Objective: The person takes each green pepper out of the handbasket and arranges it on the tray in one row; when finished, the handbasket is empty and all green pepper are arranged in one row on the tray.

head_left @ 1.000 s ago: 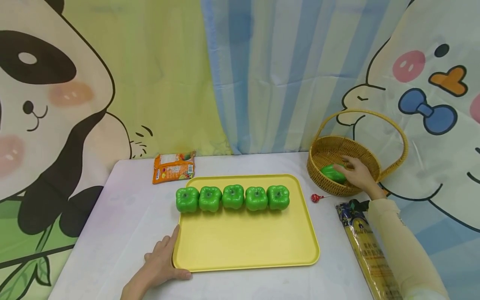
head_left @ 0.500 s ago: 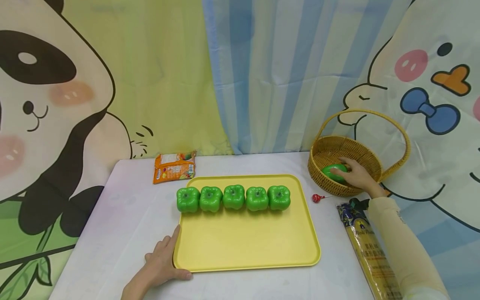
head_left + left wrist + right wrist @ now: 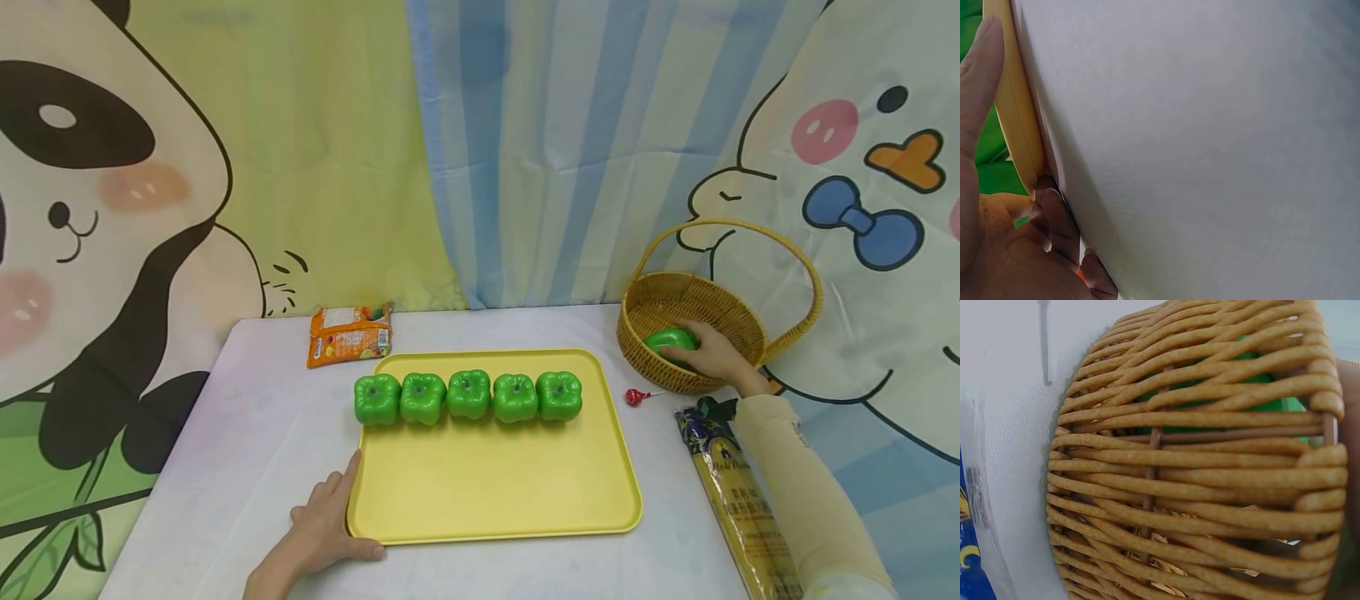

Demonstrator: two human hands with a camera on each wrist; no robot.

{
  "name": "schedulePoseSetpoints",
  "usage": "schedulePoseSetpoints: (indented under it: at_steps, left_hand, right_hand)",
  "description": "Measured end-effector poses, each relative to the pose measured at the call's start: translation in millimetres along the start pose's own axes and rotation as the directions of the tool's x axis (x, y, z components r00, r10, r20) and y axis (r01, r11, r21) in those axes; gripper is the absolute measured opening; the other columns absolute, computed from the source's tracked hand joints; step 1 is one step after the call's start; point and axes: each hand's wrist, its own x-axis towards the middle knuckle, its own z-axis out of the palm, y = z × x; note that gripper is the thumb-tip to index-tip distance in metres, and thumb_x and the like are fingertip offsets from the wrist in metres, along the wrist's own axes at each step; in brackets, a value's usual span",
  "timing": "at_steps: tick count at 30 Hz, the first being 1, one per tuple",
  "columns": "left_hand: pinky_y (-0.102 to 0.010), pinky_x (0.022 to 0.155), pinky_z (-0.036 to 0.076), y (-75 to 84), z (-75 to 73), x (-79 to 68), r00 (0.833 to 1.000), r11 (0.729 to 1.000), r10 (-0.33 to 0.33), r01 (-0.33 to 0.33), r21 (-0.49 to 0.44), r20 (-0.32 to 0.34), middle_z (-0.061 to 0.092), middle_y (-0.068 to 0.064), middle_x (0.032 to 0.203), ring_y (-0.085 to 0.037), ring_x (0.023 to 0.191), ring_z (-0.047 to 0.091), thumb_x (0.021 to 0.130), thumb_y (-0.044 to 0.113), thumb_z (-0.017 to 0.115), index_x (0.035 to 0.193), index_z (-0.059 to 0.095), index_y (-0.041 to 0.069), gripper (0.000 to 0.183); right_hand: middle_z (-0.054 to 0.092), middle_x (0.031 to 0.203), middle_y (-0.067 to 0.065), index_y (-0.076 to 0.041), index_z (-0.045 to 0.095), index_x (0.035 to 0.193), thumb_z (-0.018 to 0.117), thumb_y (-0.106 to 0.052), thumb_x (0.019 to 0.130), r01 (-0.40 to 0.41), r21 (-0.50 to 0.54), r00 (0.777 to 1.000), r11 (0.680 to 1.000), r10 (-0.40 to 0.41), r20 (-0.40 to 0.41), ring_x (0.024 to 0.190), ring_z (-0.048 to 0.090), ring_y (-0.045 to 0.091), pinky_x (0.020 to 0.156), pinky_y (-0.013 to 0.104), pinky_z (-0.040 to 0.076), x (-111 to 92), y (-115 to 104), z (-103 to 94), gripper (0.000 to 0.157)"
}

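Note:
My right hand (image 3: 711, 353) reaches into the wicker basket (image 3: 697, 293) at the back right and grips a green bell pepper (image 3: 671, 339). In the right wrist view the basket's woven wall (image 3: 1210, 462) hides most of the hand, with green showing through gaps. A row of several green bell peppers (image 3: 468, 395) stands along the back part of the yellow tray (image 3: 495, 483). My left hand (image 3: 318, 525) touches the tray's front left corner, index finger along the left edge and thumb at the front edge. The left wrist view shows fingertips against the tray rim (image 3: 1016, 112).
An orange snack packet (image 3: 349, 335) lies behind the tray on the left. A red lollipop (image 3: 636, 397) lies between tray and basket. The long yellow-and-blue package (image 3: 738, 508) lies beside the right forearm. The basket's tall handle (image 3: 810, 283) arches over it.
The right hand has closed its fingers around the pepper inside the basket, and the pepper has turned slightly. The left hand and tray stay in place.

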Motion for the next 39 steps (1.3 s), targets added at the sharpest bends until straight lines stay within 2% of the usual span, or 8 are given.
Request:
schedulePoseSetpoints:
  at_steps: [7, 13, 15, 22, 31, 39]
  left_hand:
    - [-0.048, 0.076, 0.038, 0.0, -0.2, -0.4, 1.000, 1.000, -0.001, 0.001, 0.001, -0.002, 0.053, -0.013, 0.131, -0.026, 0.111, 0.050, 0.047, 0.074, 0.086, 0.163, 0.010, 0.014, 0.151]
    - [-0.047, 0.076, 0.038, 0.2, 0.2, -0.7, 1.000, 1.000, -0.002, 0.002, 0.003, -0.004, 0.053, -0.013, 0.131, -0.026, 0.111, 0.049, 0.047, 0.074, 0.085, 0.163, 0.009, 0.014, 0.151]
    - [-0.047, 0.076, 0.038, 0.3, 0.3, -0.7, 1.000, 1.000, -0.002, 0.002, 0.003, -0.004, 0.053, -0.013, 0.130, -0.025, 0.111, 0.049, 0.047, 0.074, 0.085, 0.163, 0.009, 0.014, 0.151]
    - [-0.049, 0.077, 0.038, 0.9, -0.2, -1.1, 1.000, 1.000, -0.001, 0.001, -0.003, -0.004, 0.053, -0.013, 0.129, -0.026, 0.110, 0.049, 0.048, 0.073, 0.086, 0.163, 0.010, 0.013, 0.151]
    - [-0.048, 0.077, 0.036, 1.2, -0.8, -1.6, 1.000, 1.000, 0.004, -0.003, -0.021, 0.003, 0.051, -0.014, 0.131, -0.027, 0.112, 0.048, 0.049, 0.072, 0.087, 0.163, 0.010, 0.013, 0.150]
    - [-0.051, 0.078, 0.037, 1.5, -2.6, -2.0, 1.000, 1.000, 0.009, -0.009, -0.028, 0.007, 0.050, -0.016, 0.133, -0.029, 0.113, 0.048, 0.050, 0.071, 0.088, 0.163, 0.010, 0.012, 0.149]
  right_hand:
    - [0.035, 0.150, 0.034, 0.000, 0.030, 0.155, 0.059, -0.056, 0.096, -0.006, -0.003, 1.000, 1.000, 0.006, -0.005, 0.120, 0.047, 0.047, 0.092, 0.058, 0.045, 0, 0, 0.1, 0.086]
    - [0.047, 0.140, 0.030, 0.001, 0.036, 0.152, 0.061, -0.055, 0.096, 0.018, -0.006, 0.998, 1.000, -0.018, -0.060, 0.110, 0.053, 0.040, 0.081, 0.043, 0.047, 1, 0, 1.0, 0.084]
    - [0.049, 0.137, 0.030, 0.002, 0.037, 0.152, 0.062, -0.054, 0.095, 0.027, -0.005, 0.996, 1.000, -0.028, -0.087, 0.108, 0.054, 0.040, 0.079, 0.041, 0.046, 1, 0, 0.9, 0.084]
    - [0.043, 0.140, 0.033, 0.001, 0.037, 0.151, 0.064, -0.055, 0.093, 0.011, 0.016, 0.989, 1.000, -0.008, -0.149, 0.114, 0.048, 0.045, 0.085, 0.056, 0.047, -2, -1, -0.3, 0.085]
    - [0.040, 0.142, 0.035, 0.003, 0.037, 0.151, 0.070, -0.053, 0.090, 0.007, 0.057, 0.973, 0.998, 0.007, -0.231, 0.116, 0.047, 0.048, 0.087, 0.061, 0.047, -9, -4, -4.9, 0.089]
    - [0.042, 0.133, 0.033, 0.003, 0.044, 0.146, 0.074, -0.046, 0.088, 0.034, 0.045, 0.937, 0.998, -0.016, -0.348, 0.114, 0.046, 0.048, 0.088, 0.064, 0.046, -14, -7, -8.3, 0.082]
